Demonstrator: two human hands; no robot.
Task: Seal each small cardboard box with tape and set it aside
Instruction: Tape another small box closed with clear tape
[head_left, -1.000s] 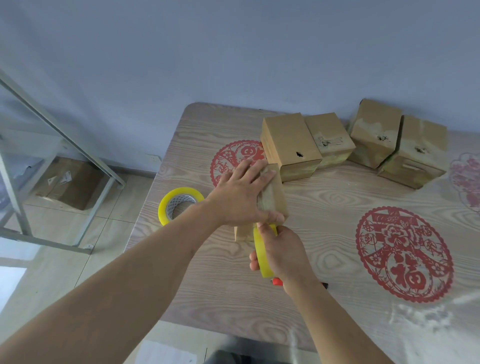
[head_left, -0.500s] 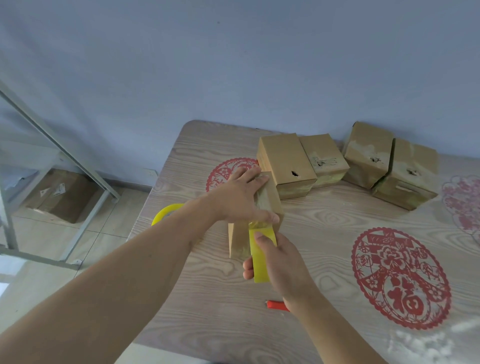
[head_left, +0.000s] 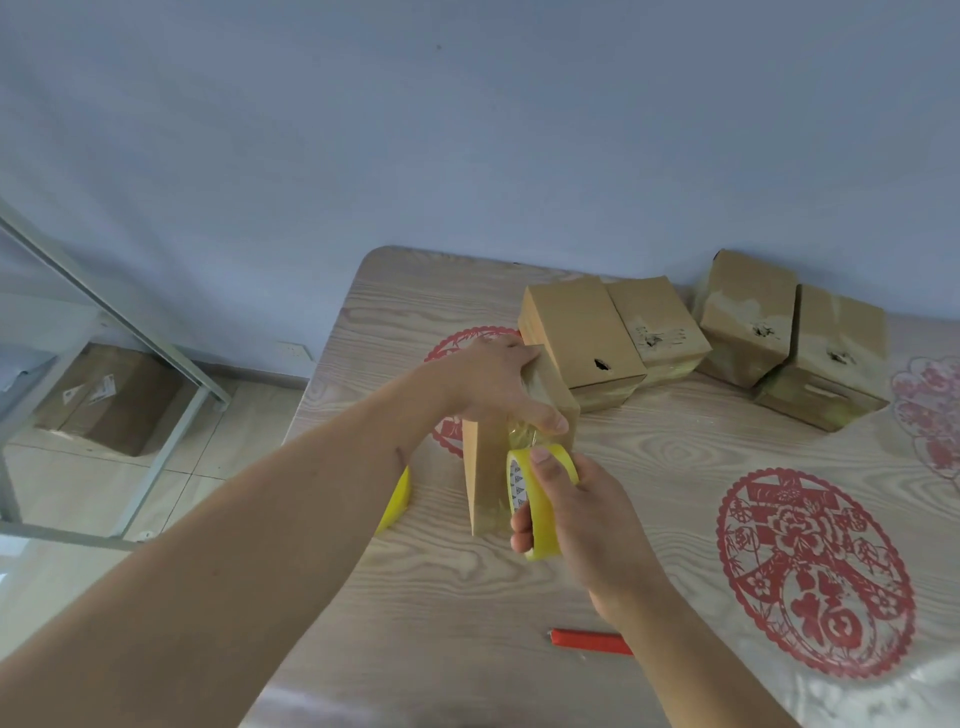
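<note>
Yellow tape roll (head_left: 540, 499) gripped in right hand (head_left: 582, 514), fingers curled through the core, thumb on the rim, near centre of frame; clear tape stretched from it up the near face of small cardboard box (head_left: 498, 467). Box stood on end, pinned from above by left hand (head_left: 493, 384), palm spread flat and thumb pressing tape at the top edge, probably to keep it steady against the pull. Second yellow roll (head_left: 397, 501) half hidden behind the left forearm. Red cutter (head_left: 589, 640) lying below, within reach for the cut. Four more boxes (head_left: 582, 332) parked upper right on wood-grain table (head_left: 675, 467), likely set aside.
</note>
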